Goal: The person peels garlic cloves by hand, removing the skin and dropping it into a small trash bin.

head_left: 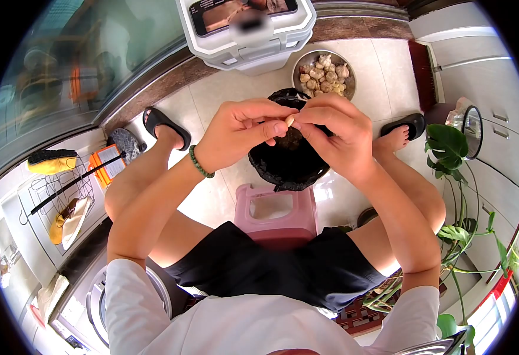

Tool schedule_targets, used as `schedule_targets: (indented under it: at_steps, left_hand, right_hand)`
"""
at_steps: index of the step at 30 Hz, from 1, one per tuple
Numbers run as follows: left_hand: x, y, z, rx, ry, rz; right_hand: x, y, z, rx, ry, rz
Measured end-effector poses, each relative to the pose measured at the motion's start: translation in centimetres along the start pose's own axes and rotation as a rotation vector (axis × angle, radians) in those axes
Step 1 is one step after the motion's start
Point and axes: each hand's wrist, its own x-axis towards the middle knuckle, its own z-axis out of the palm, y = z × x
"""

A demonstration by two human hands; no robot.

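Observation:
A small pale garlic clove (289, 120) is pinched between the fingertips of both my hands. My left hand (244, 125) has its thumb and forefinger against one side of it, the other fingers curled. From the opposite side, my right hand (339, 127) closes its thumb and fingers on the clove's end. Directly below is a bin lined with a black plastic bag (292, 168), with some brownish bits inside. Just beyond the bin, a metal bowl (295, 74) holds many garlic bulbs (330, 72).
A pink plastic stool (276, 223) stands between my knees. Past the bin is a grey-white box (253, 56) with a phone (224, 15) on top. To the right are a leafy potted plant (448, 145) and white cabinets (484, 77); a wire rack (64, 189) is left.

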Motion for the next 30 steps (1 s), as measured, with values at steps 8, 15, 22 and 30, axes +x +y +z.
schedule_targets:
  at_steps: [8,15,22,30]
  left_hand:
    - [0.1,-0.3,0.2,-0.019,0.016,0.0]
    - [0.2,-0.1,0.3,0.028,0.03,-0.008]
    - [0.2,-0.7,0.2,-0.045,0.01,-0.02]
    - [-0.1,-0.9,0.7,-0.16,0.016,-0.091]
  right_hand:
    - [0.0,0.2,0.7,0.059,0.093,-0.065]
    - [-0.9,0.4,0.8,0.091,0.012,0.052]
    - [-0.9,0.4,0.5,0.014,-0.064,0.052]
    - [-1.0,0.1,0.1,0.018,-0.113,0.023]
